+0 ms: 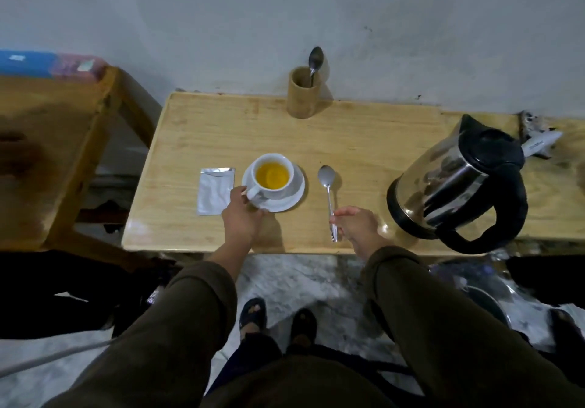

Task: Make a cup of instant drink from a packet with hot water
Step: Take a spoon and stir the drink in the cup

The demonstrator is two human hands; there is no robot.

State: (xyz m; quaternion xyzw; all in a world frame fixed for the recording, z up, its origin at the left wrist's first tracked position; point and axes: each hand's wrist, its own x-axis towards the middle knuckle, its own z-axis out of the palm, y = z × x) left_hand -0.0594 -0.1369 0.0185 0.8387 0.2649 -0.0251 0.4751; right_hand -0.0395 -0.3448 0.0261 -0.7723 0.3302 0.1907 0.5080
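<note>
The wooden table (348,141) runs out of view at the right edge, and a second wooden piece at the left is only partly seen. On the table's right stands a steel electric kettle (456,186) with a black lid and handle; what lies behind it is too blurred to name. A wooden holder (304,92) at the back keeps a spoon upright. Centre, a white cup (272,177) of yellow drink sits on a saucer (294,198). The left hand (242,217) pinches the cup's handle. The right hand (356,225) grips the handle end of a spoon (328,192) lying right of the saucer. An opened silver packet (215,190) lies flat just left of the cup.
</note>
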